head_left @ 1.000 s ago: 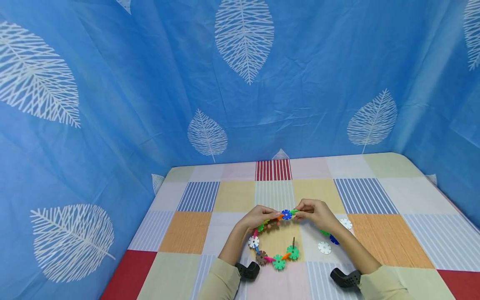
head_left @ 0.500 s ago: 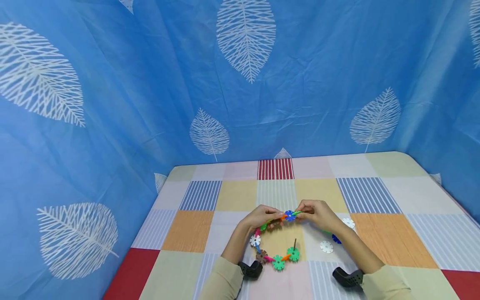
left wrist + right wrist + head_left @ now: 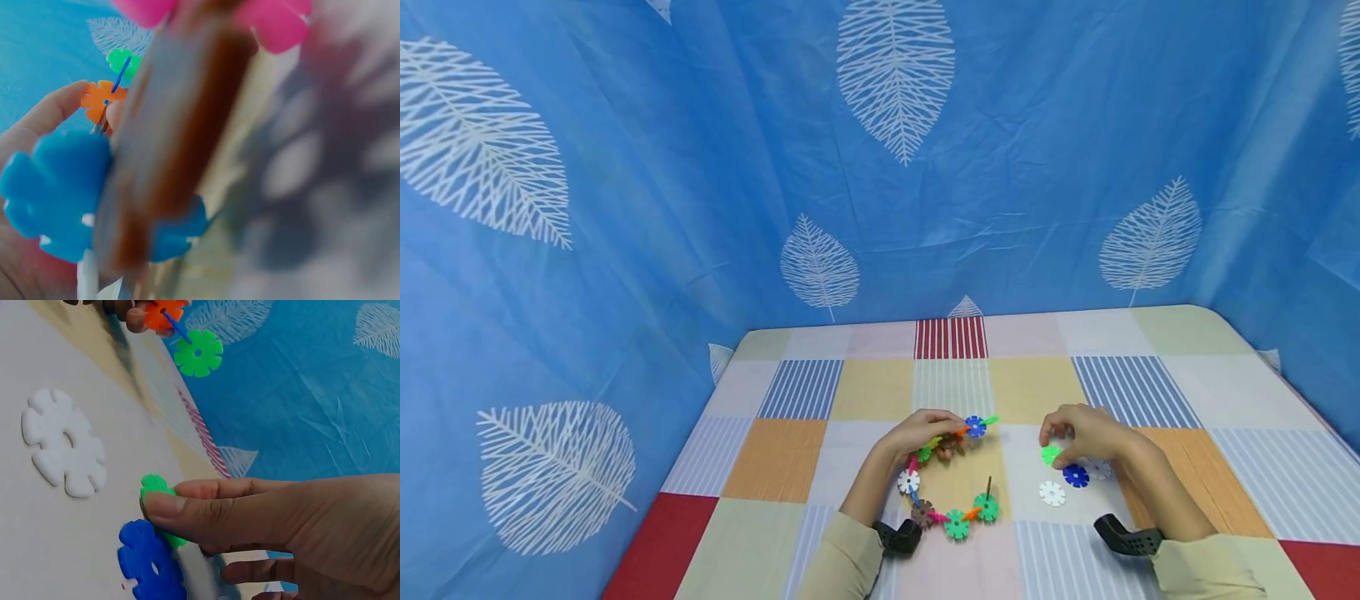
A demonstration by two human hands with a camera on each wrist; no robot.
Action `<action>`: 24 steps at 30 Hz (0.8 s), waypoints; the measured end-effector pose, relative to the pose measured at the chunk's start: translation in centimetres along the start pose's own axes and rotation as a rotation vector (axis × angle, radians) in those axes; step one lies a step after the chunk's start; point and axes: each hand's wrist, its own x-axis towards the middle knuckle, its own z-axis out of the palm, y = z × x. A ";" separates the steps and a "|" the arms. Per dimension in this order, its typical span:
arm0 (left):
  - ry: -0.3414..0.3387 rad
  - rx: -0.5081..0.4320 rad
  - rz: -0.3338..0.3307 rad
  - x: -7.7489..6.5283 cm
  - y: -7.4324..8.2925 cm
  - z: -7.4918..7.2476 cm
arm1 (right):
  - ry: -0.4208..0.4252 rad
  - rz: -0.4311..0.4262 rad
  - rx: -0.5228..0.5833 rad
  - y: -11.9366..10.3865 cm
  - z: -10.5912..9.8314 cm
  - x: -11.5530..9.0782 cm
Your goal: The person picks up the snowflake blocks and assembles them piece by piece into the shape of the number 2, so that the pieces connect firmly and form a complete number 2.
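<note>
My left hand (image 3: pixel 925 432) pinches an orange notched plastic disc (image 3: pixel 97 100) between thumb and finger. It belongs to a curved chain of interlocking discs; a blue disc (image 3: pixel 975 427) and a green disc (image 3: pixel 198 353) stick out past the fingertips. The chain bends round on the near side through a white disc (image 3: pixel 908 482) to a green one (image 3: pixel 987 507) with a dark brown disc standing in it. To the right, my right hand (image 3: pixel 1093 435) pinches a loose bright green disc (image 3: pixel 153 483). Right beside that lies a dark blue disc (image 3: pixel 150 562).
Two white discs lie near the right hand, one in front (image 3: pixel 1052 493) and one partly under the wrist side (image 3: pixel 1099 469). A patchwork cloth (image 3: pixel 880 387) covers the table. Blue leaf-print curtains (image 3: pixel 1000 167) stand behind and at the sides.
My right hand has let go of the chain's green end disc and moved right to the loose discs, taking hold of a green one. The left hand stays on the chain.
</note>
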 end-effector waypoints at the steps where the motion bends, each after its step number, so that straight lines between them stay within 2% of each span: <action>1: -0.013 -0.010 0.002 0.0 0.0 0.0 | 0.010 0.010 0.023 0.1 0.1 0.1; 4: -0.028 -0.045 -0.016 0.0 -0.1 0.1 | 0.066 0.048 0.153 0.3 0.5 0.6; 8: -0.016 -0.053 -0.021 0.0 -0.1 0.2 | 0.178 0.089 0.432 -0.1 1.0 1.7; 10: -0.015 -0.050 -0.015 0.0 0.0 0.2 | 0.197 0.104 0.585 -0.5 1.3 2.2; 13: -0.011 -0.050 -0.016 -0.1 0.1 0.2 | 0.186 0.110 0.743 -1.0 1.8 2.7; 17: -0.005 -0.061 -0.027 -0.1 0.2 0.1 | 0.185 0.121 0.821 -1.5 2.4 3.2; 24: -0.002 -0.079 -0.028 0.0 0.0 0.0 | 0.195 0.153 0.861 -1.8 2.7 3.2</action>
